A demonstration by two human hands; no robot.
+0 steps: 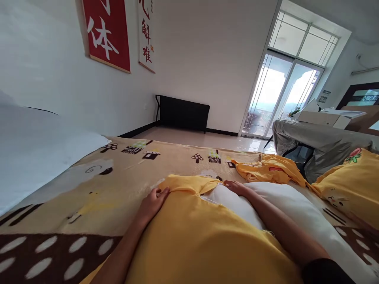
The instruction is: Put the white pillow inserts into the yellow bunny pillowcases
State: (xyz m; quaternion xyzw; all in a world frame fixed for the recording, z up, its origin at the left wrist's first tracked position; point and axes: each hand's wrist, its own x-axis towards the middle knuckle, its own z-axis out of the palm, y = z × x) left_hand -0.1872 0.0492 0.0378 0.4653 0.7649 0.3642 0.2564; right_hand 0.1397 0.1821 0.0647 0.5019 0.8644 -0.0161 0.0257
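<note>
A yellow pillowcase lies in front of me, drawn partly over a white pillow. The pillow's white side shows through the case's opening on the right. At the far left corner of the case, my left hand is closed on the yellow cloth, with the thumb on top. My right hand is at the far end of the opening, its fingertips pinching the case's edge beside the white pillow. Its forearm rests across the pillow, and part of its fingers is hidden.
A beige patterned blanket covers the bed. Beyond my right hand lies a crumpled yellow cloth; a yellow cushion is at right. White bedding stands left. Past the bed are a black panel and a sheet-covered table.
</note>
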